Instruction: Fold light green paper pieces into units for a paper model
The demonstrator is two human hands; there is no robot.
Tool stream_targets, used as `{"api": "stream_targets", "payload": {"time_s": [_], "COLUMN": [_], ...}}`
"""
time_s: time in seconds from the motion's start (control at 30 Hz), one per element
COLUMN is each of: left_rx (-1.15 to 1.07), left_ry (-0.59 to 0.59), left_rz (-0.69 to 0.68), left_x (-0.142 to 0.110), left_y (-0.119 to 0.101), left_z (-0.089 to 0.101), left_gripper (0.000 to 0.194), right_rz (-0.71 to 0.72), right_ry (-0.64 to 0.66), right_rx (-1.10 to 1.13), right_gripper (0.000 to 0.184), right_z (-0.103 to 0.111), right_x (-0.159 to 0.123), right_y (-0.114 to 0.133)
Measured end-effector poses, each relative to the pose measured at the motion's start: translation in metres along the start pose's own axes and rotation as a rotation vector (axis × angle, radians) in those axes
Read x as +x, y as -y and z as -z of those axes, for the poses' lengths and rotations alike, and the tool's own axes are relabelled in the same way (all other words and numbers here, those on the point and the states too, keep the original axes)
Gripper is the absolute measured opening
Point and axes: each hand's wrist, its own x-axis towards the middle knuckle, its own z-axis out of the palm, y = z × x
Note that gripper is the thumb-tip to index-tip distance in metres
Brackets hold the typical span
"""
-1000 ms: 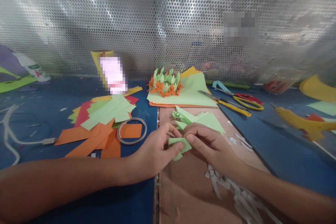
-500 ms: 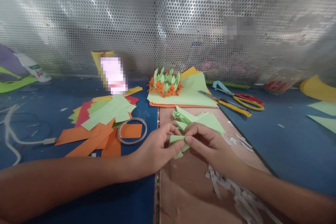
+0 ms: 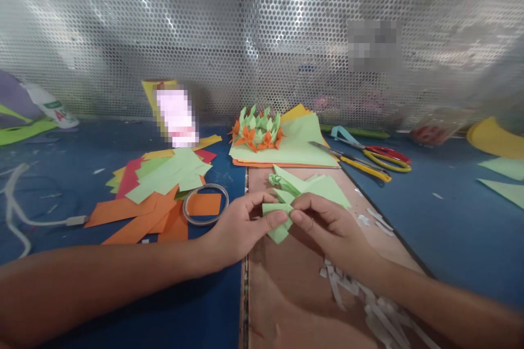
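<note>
My left hand (image 3: 241, 229) and my right hand (image 3: 327, 226) meet over a brown board (image 3: 295, 283), both pinching one small folded piece of light green paper (image 3: 278, 218) between thumb and fingers. The piece is lifted slightly off the board. Just behind my fingers lie several more light green folded pieces (image 3: 315, 185). Further back a ring of green and orange folded paper units (image 3: 257, 130) stands on a stack of green paper sheets (image 3: 298, 147).
Orange, green and red paper scraps (image 3: 155, 191) and a tape ring (image 3: 205, 203) lie left on the blue table (image 3: 429, 218). Scissors and a yellow knife (image 3: 364, 158) lie back right. White paper strips (image 3: 368, 300) lie under my right forearm. A perforated metal screen (image 3: 262, 32) closes the back.
A yellow object at the right edge has left the view. My fingers have shifted on the green piece, lifting and turning it a little; both hands stayed in place.
</note>
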Motion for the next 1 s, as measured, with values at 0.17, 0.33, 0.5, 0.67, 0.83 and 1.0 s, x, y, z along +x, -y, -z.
{"api": "stream_targets", "payload": {"time_s": [0.17, 0.33, 0.5, 0.67, 0.83, 1.0], "left_rx": [-0.052, -0.091, -0.064, -0.071, -0.033, 0.03], "left_ry": [0.05, 0.054, 0.023, 0.042, 0.05, 0.049], "left_rz": [0.038, 0.097, 0.097, 0.109, 0.084, 0.076], "left_x": [-0.0009, -0.001, -0.0012, -0.0013, -0.0007, -0.0022], "left_y": [-0.0002, 0.0034, 0.004, 0.0028, 0.0009, 0.0001], "left_z": [0.0007, 0.0006, 0.001, 0.0016, 0.0011, 0.0008], "left_gripper": [0.02, 0.028, 0.025, 0.028, 0.018, 0.013], "right_rz": [-0.05, -0.098, -0.083, -0.069, -0.054, -0.048], "right_ry": [-0.006, -0.014, -0.003, -0.026, -0.001, 0.045], "right_rx": [0.025, 0.092, 0.078, 0.011, -0.028, 0.051], "right_gripper": [0.023, 0.022, 0.022, 0.019, 0.018, 0.017], "right_z": [0.0011, 0.0011, 0.0004, 0.0007, -0.0004, -0.0022], "right_x": [0.0, 0.0024, 0.0025, 0.0, 0.0, 0.0006], "right_y": [-0.0001, -0.0016, -0.0013, -0.002, 0.0019, 0.0051]}}
